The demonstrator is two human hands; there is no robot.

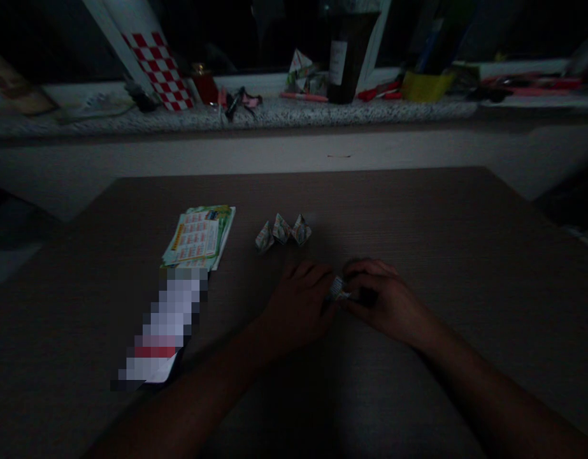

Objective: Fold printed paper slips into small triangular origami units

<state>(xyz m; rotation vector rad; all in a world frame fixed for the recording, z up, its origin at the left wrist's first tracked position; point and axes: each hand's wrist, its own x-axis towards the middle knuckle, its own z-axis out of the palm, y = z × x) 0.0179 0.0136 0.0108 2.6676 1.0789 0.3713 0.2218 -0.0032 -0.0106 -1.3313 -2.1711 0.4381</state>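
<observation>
Between my two hands, low over the table, is a small piece of printed folded paper [337, 288]. My left hand [296, 309] closes on its left side, fingers bent and thumb below. From the right, my right hand [384, 294] pinches it with thumb and fingertips. Much of the paper is hidden by the fingers, and the light is dim. Just beyond my left hand stand three pointed folded paper pieces [282, 229] in a row, made of similar printed paper.
A stack of printed paper slips [195, 237] lies to the left, above a pixelated flat, bright object [167, 325]. Along the granite windowsill [284, 115] stand a red-and-white checkered container [160, 70], a dark tube [350, 64], a yellow holder [426, 86] and small items.
</observation>
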